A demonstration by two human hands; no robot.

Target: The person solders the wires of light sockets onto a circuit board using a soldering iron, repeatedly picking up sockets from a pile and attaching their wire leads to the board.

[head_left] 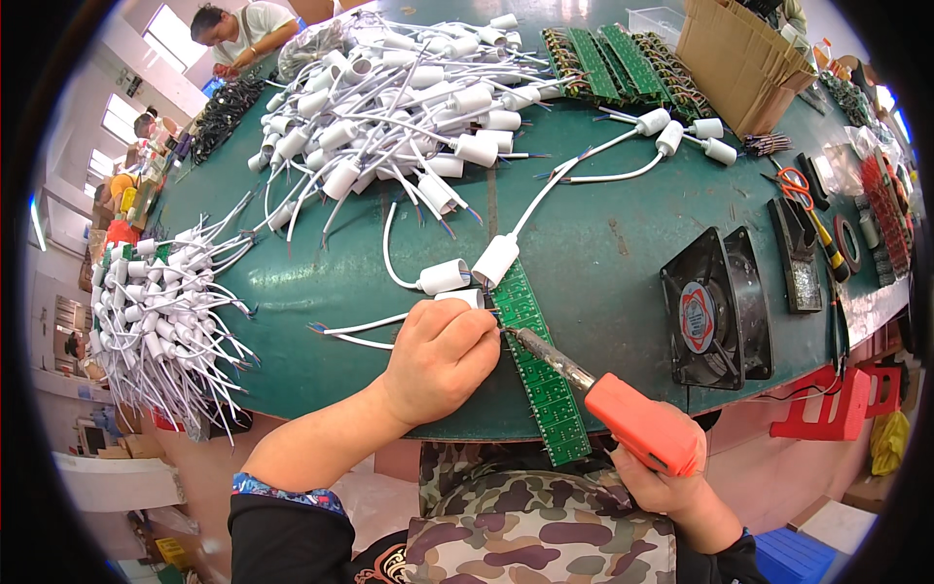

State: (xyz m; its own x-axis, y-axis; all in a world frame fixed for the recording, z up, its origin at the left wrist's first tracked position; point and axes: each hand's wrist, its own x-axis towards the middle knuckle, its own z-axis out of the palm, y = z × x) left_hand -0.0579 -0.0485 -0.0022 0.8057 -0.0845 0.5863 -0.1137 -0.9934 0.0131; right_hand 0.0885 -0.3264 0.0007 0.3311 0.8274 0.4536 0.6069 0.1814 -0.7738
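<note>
A red-handled soldering iron [632, 419] is gripped in my right hand [671, 477], its metal tip against the left edge of a long green circuit board strip [540, 365]. My left hand [443, 355] is closed in a pinch at that same edge, beside the tip; what its fingertips hold is hidden. Just beyond its knuckles lies a white plastic socket [461, 297], partly covered by the hand. Another white socket with a cable [497, 260] rests over the strip's far end, and a third socket [445, 276] lies to its left.
A large heap of white corded sockets [409, 107] covers the far table; another pile [161, 321] hangs over the left edge. At right are a black fan [715, 311], a black tray [796, 255] and orange-handled scissors [793, 185]. Circuit boards [623, 63] and a cardboard box [744, 63] stand beyond. A person [243, 34] sits far left.
</note>
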